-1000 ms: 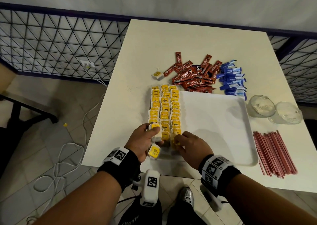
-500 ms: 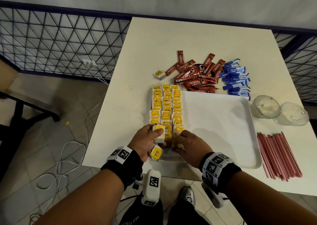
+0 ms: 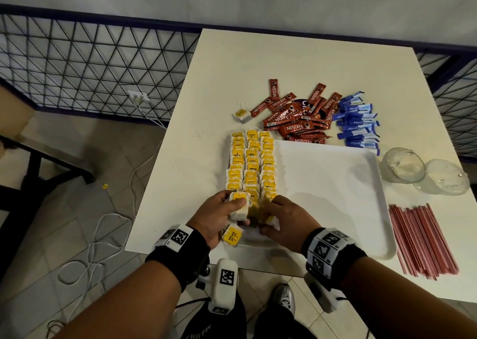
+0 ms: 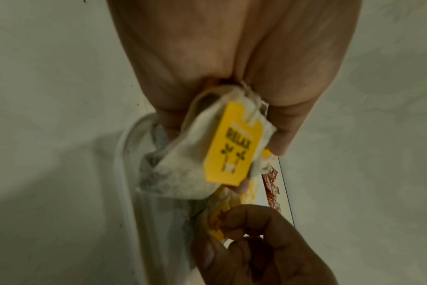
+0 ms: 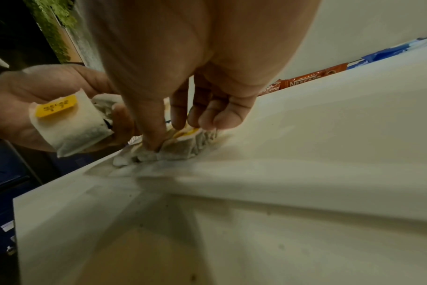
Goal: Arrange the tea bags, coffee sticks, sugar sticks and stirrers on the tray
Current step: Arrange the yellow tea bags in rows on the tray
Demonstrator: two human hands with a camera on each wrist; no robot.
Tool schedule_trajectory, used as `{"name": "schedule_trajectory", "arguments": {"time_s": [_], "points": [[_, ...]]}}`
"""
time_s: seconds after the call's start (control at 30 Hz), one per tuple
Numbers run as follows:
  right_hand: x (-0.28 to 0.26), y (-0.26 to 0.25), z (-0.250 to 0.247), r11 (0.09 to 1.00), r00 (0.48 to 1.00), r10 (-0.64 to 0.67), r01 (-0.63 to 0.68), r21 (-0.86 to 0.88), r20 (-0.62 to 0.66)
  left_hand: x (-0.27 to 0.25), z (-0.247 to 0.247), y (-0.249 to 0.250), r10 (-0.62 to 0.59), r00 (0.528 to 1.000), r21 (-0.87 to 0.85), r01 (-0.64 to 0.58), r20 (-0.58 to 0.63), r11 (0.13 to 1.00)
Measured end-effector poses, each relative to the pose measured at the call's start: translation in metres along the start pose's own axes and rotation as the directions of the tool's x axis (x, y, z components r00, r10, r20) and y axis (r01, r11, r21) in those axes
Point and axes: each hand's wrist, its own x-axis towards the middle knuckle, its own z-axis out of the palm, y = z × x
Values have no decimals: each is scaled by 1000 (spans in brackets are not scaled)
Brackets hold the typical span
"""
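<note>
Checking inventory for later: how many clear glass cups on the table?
2. Both stand right of the tray: one cup by its far corner, the other cup beside it. None seem hidden.

The head view looked steeply down from above at the table (image 3: 322, 62), with both wrists at the lower middle of the frame. Each wrist view sat very close behind its own palm, facing along the fingers. All three shared the tray's (image 3: 335, 183) near-left corner and the tea bags (image 3: 251, 163) there.
</note>
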Motion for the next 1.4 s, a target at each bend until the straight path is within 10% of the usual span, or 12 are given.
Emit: {"name": "schedule_trajectory", "arguments": {"time_s": [0.23,0.8,1.4], "points": [[8,-27,-30,973,961,-64,120,196,-270,-10,3,8,45,997,-187,-33,58,982],[20,-46,-37,972,948,-131,180,153,-289,-10,12,12,38,999,-132,-38,1,990],[3,-29,-33,983,969,112,-140,120,219,-7,-14,14,62,974,-27,-70,-220,997]]}}
